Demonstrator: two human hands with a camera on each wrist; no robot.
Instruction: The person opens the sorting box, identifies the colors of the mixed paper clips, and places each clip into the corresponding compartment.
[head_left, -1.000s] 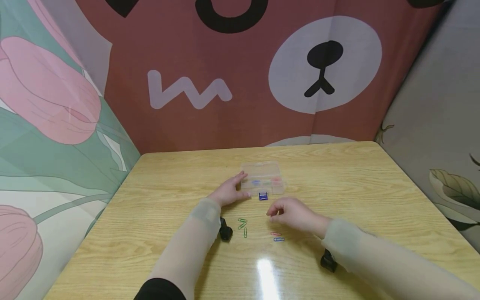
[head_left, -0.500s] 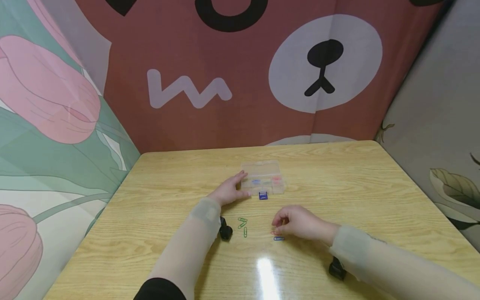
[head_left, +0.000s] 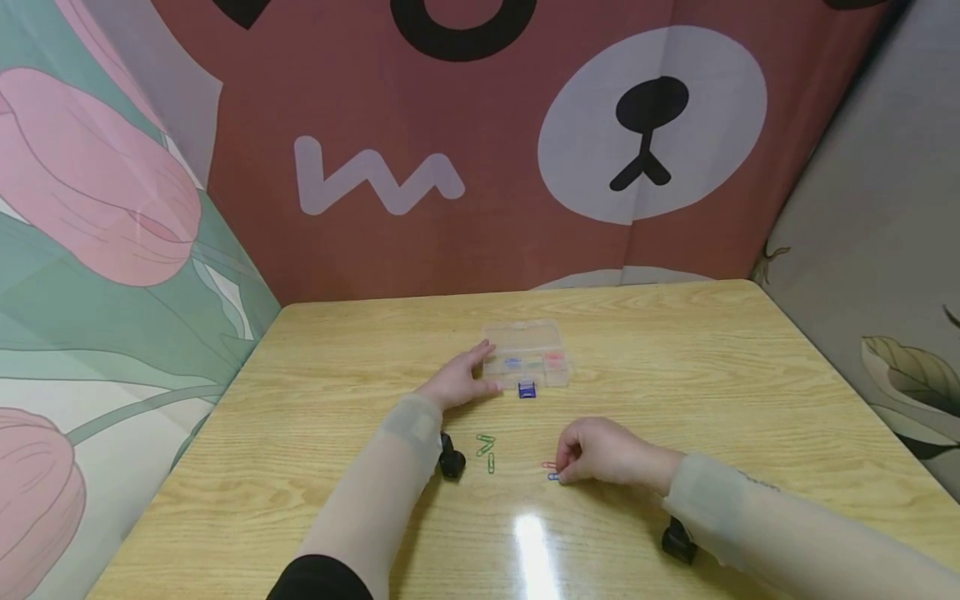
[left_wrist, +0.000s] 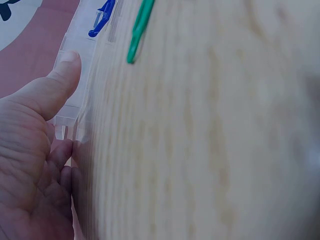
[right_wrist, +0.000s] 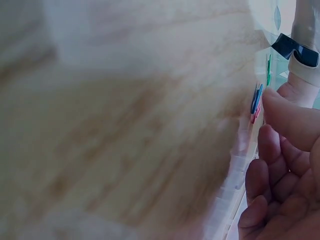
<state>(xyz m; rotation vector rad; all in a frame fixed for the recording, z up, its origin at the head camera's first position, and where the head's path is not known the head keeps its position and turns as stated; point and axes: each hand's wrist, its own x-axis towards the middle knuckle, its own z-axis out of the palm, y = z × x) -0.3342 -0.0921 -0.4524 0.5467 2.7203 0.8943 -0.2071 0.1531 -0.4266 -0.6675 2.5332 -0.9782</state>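
Note:
A clear plastic compartment box (head_left: 525, 337) stands with its lid raised, a blue latch (head_left: 527, 390) at its front. My left hand (head_left: 459, 380) rests against the box's left end, thumb stretched along the front corner and fingers by the side. My right hand (head_left: 606, 452) is low over the table, thumb and fingertips at a blue paper clip (head_left: 552, 477) and a red paper clip (head_left: 549, 465). In the right wrist view a gap shows between thumb and index fingertip, with the blue clip just past the thumb. Several green paper clips (head_left: 486, 450) lie between the hands.
Inside the box, blue pieces (head_left: 513, 363) and red pieces (head_left: 553, 358) sit in separate compartments. A wooden table (head_left: 360, 367) carries everything, with printed cloths behind and at both sides. Black wrist cameras hang under the left (head_left: 452, 462) and right (head_left: 678, 542) forearms.
My right hand has moved down and to the right, from near the box's front to the red and blue paper clips, partly covering them. The left hand and box have stayed put.

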